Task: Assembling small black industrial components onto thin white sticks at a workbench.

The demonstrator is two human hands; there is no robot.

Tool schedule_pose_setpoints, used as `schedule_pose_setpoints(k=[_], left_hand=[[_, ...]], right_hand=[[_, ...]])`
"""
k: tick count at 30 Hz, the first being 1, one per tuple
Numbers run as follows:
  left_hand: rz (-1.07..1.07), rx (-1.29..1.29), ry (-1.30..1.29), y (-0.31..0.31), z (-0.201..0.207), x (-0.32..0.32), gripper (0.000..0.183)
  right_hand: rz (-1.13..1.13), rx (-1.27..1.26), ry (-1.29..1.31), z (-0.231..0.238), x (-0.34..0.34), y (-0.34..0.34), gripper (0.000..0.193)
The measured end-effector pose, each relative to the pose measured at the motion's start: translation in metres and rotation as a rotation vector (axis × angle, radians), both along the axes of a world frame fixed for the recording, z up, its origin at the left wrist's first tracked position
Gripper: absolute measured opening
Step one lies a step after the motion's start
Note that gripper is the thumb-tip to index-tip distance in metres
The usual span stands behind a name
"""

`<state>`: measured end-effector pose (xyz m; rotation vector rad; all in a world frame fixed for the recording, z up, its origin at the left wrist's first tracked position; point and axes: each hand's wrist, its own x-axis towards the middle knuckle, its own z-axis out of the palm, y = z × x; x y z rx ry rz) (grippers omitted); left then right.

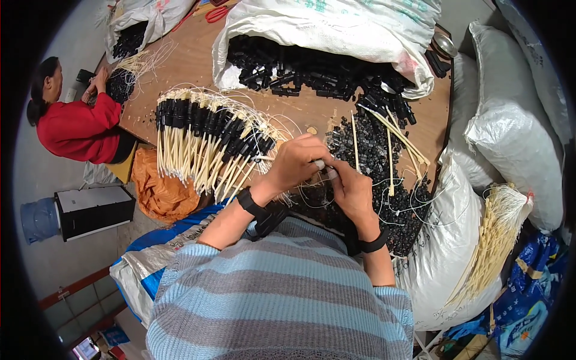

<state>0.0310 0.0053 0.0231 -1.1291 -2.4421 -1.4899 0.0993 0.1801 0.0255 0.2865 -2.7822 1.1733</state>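
My left hand (pixel 295 161) and my right hand (pixel 353 193) meet over the near edge of the table, fingers closed and fingertips together. Whatever small piece is pinched between them is mostly hidden, and I cannot make out its kind. Left of my left hand lies a fanned row of cream-coloured rods with black sleeves (pixel 198 120), thin white strings at their far ends. Small black plastic pieces (pixel 348 141) are heaped beyond and beside my right hand. A few loose cream rods (pixel 391 156) rest on that heap, with white string trailing off them.
A white woven sack (pixel 330 30) spills black tubular parts (pixel 282 66) at the far side of the table (pixel 138 99). Red scissors (pixel 217 14) lie far left. A person in red (pixel 81 129) works at the left edge. Full sacks (pixel 510 102) and bundled rods (pixel 495 240) stand right.
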Motion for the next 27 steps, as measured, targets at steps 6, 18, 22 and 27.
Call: schedule_pose_setpoints(k=[6,18,22,27], left_hand=[[-0.101,0.097,-0.066,0.0,-0.001,0.009,0.024],[0.094,-0.085,-0.318,0.027,-0.032,-0.041,0.038],[0.198,-0.179,-0.093,0.033,-0.061,-0.059,0.04],[0.176,-0.121,-0.255,0.035,-0.056,-0.052,0.039]], right_hand=[[0.026,-0.232,-0.133,-0.016,0.005,0.007,0.021],[-0.256,-0.39,-0.187,-0.013,0.005,0.018,0.012],[-0.35,-0.465,-0.289,-0.018,0.007,0.024,0.01],[-0.457,-0.583,-0.381,-0.026,0.004,0.028,0.009]])
